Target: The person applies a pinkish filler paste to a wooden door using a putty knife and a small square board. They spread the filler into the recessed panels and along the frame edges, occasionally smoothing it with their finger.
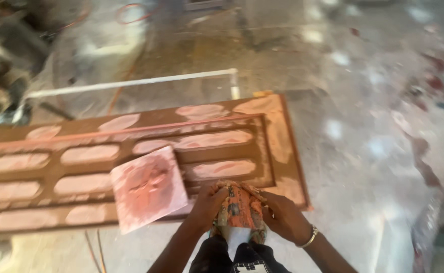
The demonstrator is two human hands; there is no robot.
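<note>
Both hands meet low in the frame, just above dark trousers [242,258]. Starting at the left, a long brown panel [50,146] lies flat on the floor [373,167], carved with rows of oval recesses smeared pale pink. On its near edge rests a square pink tile [148,188], tilted a little, with a raised pattern on its face; it sits just left of the hands. The left hand [207,202] has its grip pressed together on the left side of a crumpled rag [240,206], orange with dark and pale patches, fingers curled over its top. The rag is bunched between the two hands, at the panel's near right corner. The right hand [282,215], with a metal bangle [311,237] at the wrist, pinches the rag's right side with fingers bent in. Beyond the panel a white pipe [131,82] runs across the dusty floor, and farther right the floor shows pale and reddish spots.
</note>
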